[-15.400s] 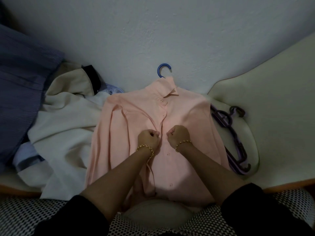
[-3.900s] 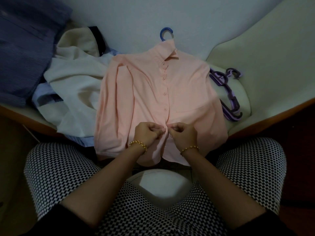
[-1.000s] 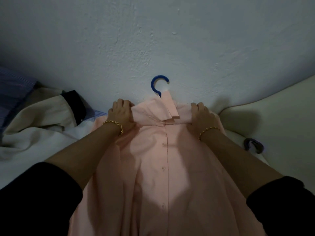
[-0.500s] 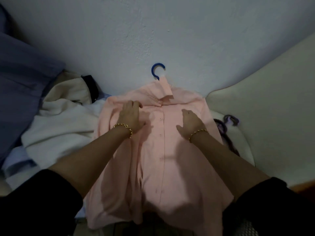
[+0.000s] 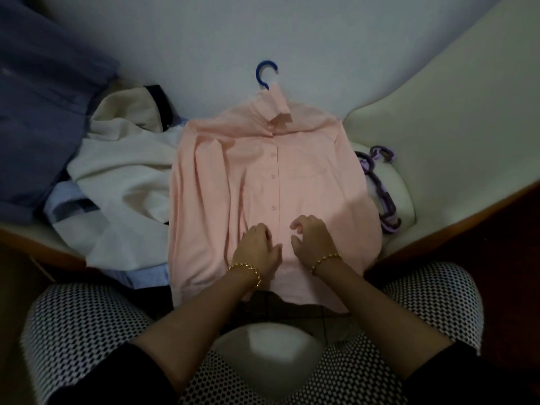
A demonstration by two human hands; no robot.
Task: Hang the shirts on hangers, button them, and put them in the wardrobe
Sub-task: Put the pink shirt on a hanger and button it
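Lying flat, front up, on cream seat (image 5: pixel 404 182): pink shirt (image 5: pixel 306 176), placket closed where visible, blue hanger hook (image 5: pixel 264 73) showing above collar. Handling — light, limp cloth, likely to slide off hanger shoulders; best lifted by hook, other hand steadying hem. Left hand (image 5: pixel 257 249) on lower placket, fingers curled onto cloth, pinching or not cannot tell; right hand (image 5: pixel 314 242) just beside, fingers loosely bent, nothing held. Adjacent — cream garment (image 5: pixel 125 168) heaped at left, purple hangers (image 5: pixel 382 200) at right edge.
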